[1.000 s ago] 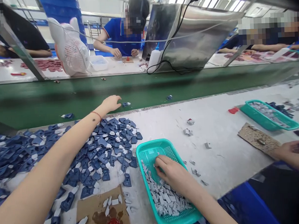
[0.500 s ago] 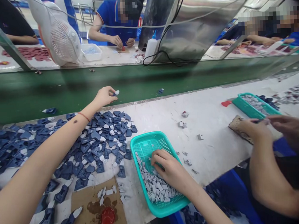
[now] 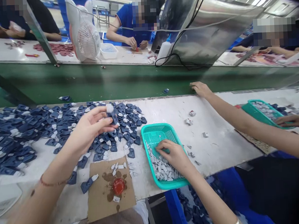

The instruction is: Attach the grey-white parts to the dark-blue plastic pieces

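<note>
My left hand (image 3: 90, 127) is closed around a dark blue plastic piece with a whitish tip (image 3: 112, 115), raised over the heap of similar blue pieces (image 3: 50, 121). My right hand (image 3: 173, 154) is inside a green plastic basket (image 3: 146, 142), fingers curled together above small light-grey parts (image 3: 164, 169); whatever is between the fingertips is too small to make out. Left of the basket lies a wet-stained cardboard sheet (image 3: 99, 200). On it are a round red container (image 3: 118, 186) and several small grey parts (image 3: 120, 166).
A green conveyor belt (image 3: 128, 83) runs behind the table. From the right, a co-worker's arm (image 3: 229, 113) stretches to the belt edge, near another green basket (image 3: 250, 109). Loose grey bits (image 3: 189, 121) lie on the table. A blue bin (image 3: 174, 206) stands below.
My left hand has come back from over the belt, now with a blue piece. My right hand stays in the basket. The co-worker's arm has reached to the belt; the view has shifted.
</note>
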A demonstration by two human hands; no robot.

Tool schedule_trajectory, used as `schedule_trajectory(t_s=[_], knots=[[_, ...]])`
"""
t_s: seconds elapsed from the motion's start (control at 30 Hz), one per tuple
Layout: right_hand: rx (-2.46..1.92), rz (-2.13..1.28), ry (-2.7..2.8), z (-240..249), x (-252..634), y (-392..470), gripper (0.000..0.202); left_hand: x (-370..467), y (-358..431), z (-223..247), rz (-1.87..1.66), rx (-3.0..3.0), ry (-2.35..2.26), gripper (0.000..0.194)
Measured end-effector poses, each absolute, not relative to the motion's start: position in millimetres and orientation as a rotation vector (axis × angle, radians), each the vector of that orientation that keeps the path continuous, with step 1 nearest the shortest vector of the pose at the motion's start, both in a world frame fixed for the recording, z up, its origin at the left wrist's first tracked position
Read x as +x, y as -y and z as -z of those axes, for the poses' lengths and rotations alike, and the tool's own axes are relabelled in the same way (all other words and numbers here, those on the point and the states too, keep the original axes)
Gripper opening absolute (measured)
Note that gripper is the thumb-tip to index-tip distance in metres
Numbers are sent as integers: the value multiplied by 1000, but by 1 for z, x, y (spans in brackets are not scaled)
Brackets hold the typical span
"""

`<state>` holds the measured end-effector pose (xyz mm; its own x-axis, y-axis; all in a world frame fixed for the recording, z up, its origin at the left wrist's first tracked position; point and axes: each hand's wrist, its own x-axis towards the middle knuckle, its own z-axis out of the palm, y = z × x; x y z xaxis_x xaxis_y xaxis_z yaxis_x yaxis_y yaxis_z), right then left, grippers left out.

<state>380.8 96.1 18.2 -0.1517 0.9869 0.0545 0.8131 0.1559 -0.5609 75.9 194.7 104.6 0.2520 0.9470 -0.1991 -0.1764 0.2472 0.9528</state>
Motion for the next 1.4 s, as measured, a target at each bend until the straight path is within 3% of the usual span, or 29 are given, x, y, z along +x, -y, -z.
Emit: schedule_trajectory(t_s=[0.4, 0.53, 0.63, 0.77, 1.4], knots=[[-1826, -512, 1938, -25, 373, -95, 15, 24, -71, -43, -849, 755, -1132, 28], [-1783, -494, 1891, -46, 333, -77, 16, 18, -51, -23, -862, 710, -1089, 24], [-1617, -693, 1957, -58, 283, -55, 11, 18, -40, -13, -900, 694, -1096, 22], [-1510, -899, 2061, -56, 233, -36, 9, 16, -30, -9, -923, 713, -1107, 18], [-1590, -734, 2241, -47, 216, -34, 17, 16, -22, -5, -852, 779, -1065, 14]])
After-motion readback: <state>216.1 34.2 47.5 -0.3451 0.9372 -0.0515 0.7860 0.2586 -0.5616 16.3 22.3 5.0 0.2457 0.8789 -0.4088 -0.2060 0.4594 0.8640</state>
